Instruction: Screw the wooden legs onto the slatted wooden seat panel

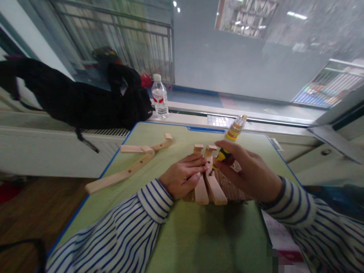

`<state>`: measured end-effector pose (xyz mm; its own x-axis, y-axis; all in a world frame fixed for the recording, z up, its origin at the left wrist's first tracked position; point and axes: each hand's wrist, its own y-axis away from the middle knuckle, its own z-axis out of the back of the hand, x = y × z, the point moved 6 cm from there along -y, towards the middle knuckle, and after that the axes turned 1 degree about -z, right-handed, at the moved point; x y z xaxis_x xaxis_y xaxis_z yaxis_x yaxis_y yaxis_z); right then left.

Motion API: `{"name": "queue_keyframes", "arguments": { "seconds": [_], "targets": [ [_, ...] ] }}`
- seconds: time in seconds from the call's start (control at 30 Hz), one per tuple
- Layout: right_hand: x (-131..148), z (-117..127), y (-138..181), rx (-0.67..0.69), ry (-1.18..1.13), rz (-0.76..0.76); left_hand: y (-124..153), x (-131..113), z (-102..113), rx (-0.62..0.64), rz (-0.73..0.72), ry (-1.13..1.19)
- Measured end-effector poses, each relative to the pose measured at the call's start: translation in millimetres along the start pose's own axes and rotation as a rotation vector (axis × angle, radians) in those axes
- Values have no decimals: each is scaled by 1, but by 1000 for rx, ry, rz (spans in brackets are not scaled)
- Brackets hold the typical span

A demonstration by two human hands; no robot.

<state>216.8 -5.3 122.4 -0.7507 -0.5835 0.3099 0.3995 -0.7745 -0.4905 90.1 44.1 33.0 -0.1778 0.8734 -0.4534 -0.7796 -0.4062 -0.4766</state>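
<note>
My right hand (250, 167) is closed round a screwdriver (222, 155) with a yellow and black handle; its tip cannot be made out. It is held beside a curved wooden piece (217, 191) that has a hooked top and dark holes along it. A second such wooden piece (201, 191) lies to its left, partly hidden under my left hand (184, 174). The fingers of that hand lie flat across the wood, stretched out together. Under both pieces is a brown, rough-looking block (231, 185), partly covered by my right hand.
Two more hooked wooden pieces (125, 170) lie on the left of the green table (182, 227). A clear container with a yellow base (236, 128) stands at the far edge. Behind are a water bottle (160, 98), a black bag (93, 100) and a window.
</note>
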Motion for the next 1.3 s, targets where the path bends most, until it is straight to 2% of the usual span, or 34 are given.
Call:
{"name": "queue_keyframes", "arguments": {
  "seconds": [0.43, 1.13, 1.3],
  "targets": [
    [-4, -3, 2, 113, -21, -17, 3, 3, -1, -1, -13, 11],
    [-3, -2, 1, 37, 54, 42, 0, -2, 2, 0, 28, 23],
    [0, 5, 2, 25, 66, 41, -2, -7, 10, -96, 47, 61]
  ]
}}
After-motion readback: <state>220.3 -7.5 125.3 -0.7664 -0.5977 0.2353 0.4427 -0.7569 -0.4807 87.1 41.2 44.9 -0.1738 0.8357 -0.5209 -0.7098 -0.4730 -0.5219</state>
